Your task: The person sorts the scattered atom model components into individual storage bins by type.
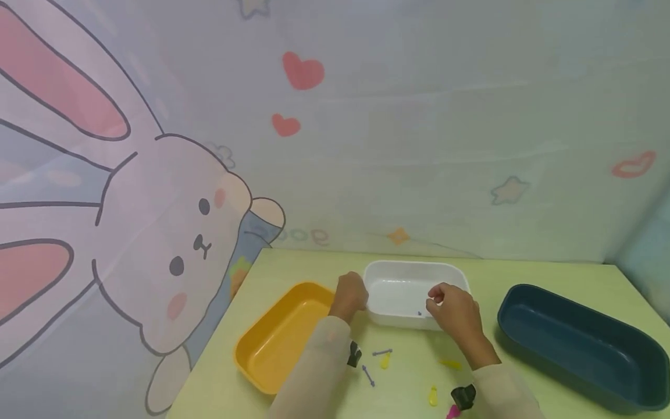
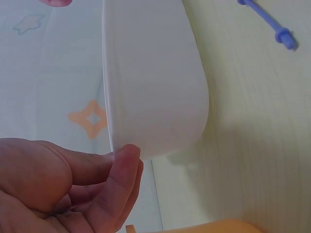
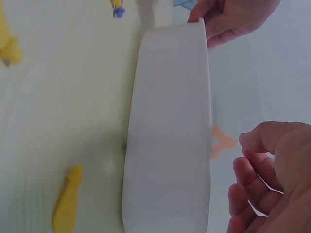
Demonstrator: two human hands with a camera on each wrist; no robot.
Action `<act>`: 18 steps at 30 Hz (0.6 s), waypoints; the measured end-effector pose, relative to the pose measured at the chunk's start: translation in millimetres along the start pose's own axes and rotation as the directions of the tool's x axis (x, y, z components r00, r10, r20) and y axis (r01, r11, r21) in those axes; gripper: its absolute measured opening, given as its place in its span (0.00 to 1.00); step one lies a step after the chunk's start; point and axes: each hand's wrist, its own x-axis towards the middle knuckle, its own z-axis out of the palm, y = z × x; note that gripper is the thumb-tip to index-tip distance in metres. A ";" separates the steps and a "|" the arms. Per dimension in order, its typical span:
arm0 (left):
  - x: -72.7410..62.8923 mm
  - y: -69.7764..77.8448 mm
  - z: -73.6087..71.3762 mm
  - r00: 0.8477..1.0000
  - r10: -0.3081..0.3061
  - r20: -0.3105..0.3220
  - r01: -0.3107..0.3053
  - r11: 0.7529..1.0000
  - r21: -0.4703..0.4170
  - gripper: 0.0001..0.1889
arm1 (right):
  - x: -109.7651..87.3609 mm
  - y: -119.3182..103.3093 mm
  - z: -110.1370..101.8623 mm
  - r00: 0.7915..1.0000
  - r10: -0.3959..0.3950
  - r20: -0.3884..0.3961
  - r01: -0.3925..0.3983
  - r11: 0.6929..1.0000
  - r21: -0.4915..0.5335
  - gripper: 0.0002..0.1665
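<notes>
My left hand pinches the rim at the left end of a white plastic tub, thumb on one side and fingers on the other. Over the tub's right part hovers my right hand, its fingers loosely bent with nothing between them in the right wrist view. Inside the tub, below the right fingertips, lies a tiny purple piece. On the table in front are purple knobbed rods and small yellow pieces, one of them a tapered yellow piece near the tub.
A yellow-orange tub stands at the left, partly behind the left sleeve. To the right is a larger dark teal tub. A magenta piece lies at the front beneath the right wrist. Behind the table hangs a printed cloth.
</notes>
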 end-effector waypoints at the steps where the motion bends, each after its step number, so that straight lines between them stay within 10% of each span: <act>1: 0.4 1.2 0.2 1.000 0.003 0.001 -0.003 1.000 0.003 0.14 | -1.5 -0.9 -0.3 1.000 0.002 0.006 -0.002 1.000 0.008 0.07; 18: 3.8 9.8 5.5 0.999 -0.023 0.024 0.022 0.999 0.031 0.17 | -22.2 -19.6 6.5 0.995 0.012 0.101 -0.024 0.994 0.110 0.07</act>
